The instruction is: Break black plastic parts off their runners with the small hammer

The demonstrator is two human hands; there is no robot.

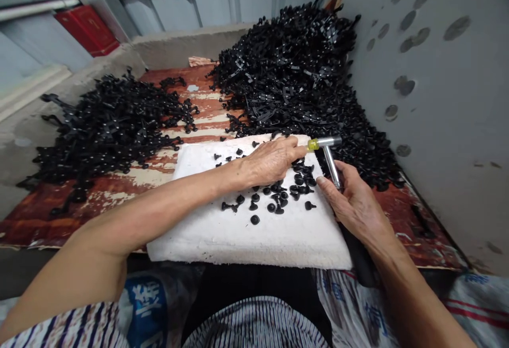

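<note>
My right hand (353,199) is wrapped round a small hammer (333,170). It has a metal head and shaft, a yellow tip and a black grip. My left hand (274,159) reaches across a white padded cloth (246,247), its fingers curled down close to the hammer's yellow tip. What those fingers hold is hidden from me. Scattered over the cloth, around and below my left hand, lie several small black round-headed plastic pieces (255,220), some with short stems.
Behind the cloth rises a large heap of black plastic parts (294,67). A smaller heap (115,120) lies at the left on the worn red-brown board (135,183). A grey, spotted panel (437,98) stands at the right. Against the back wall leans a red box-like object (87,29).
</note>
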